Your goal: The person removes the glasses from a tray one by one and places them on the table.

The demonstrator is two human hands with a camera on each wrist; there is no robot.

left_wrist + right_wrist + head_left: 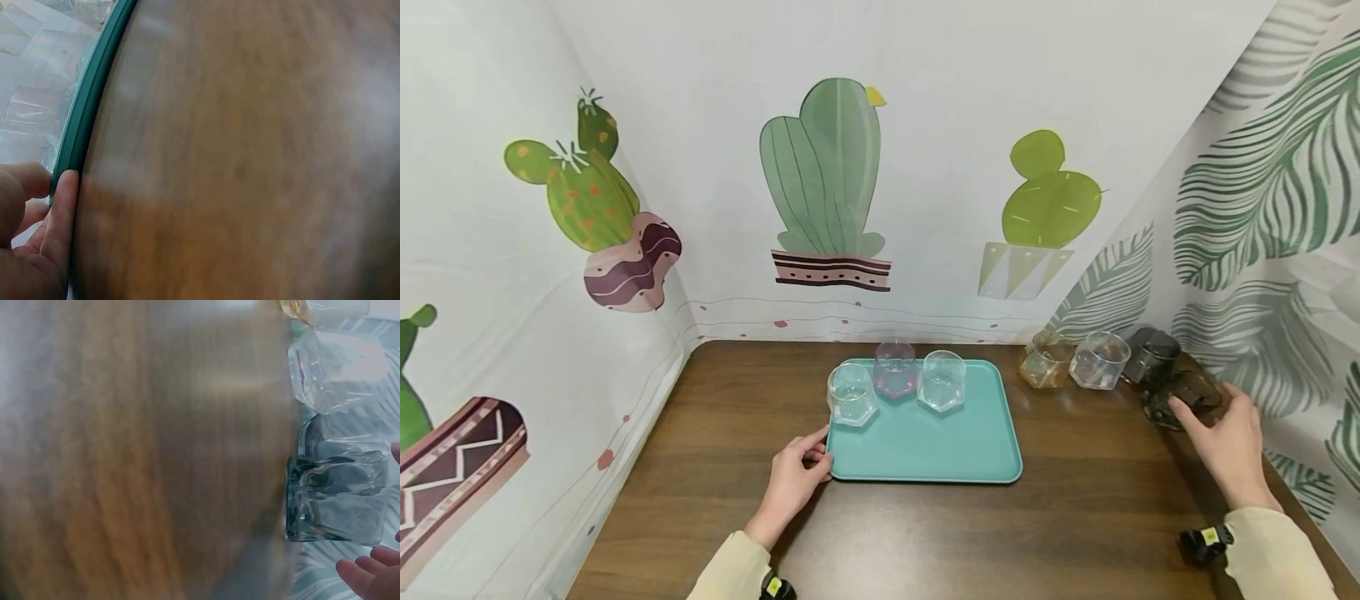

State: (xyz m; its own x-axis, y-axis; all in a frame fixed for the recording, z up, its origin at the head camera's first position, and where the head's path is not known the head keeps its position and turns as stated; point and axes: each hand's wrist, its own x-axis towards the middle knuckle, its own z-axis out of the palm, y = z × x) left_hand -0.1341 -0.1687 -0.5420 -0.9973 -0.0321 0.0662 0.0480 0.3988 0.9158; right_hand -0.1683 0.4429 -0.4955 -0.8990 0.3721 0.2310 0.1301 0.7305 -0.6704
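My left hand (797, 473) grips the left edge of the teal tray (925, 454) near its front corner. In the left wrist view, thumb and fingers meet at the green rim (84, 115). On the tray stand a clear glass (852, 396), a pinkish-purple glass (895, 371) and another clear glass (942, 382). At the far right, my right hand (1232, 433) is spread around a dark smoky glass (1183, 396). In the right wrist view, the fingertips (357, 575) stand slightly apart from this dark glass (337, 515).
Left of the dark glass, an amber glass (1045, 362), an iridescent clear glass (1100, 361) and another dark glass (1150, 354) line the back of the wooden table (962, 542). Printed cloth (940, 167) hangs behind and along both sides.
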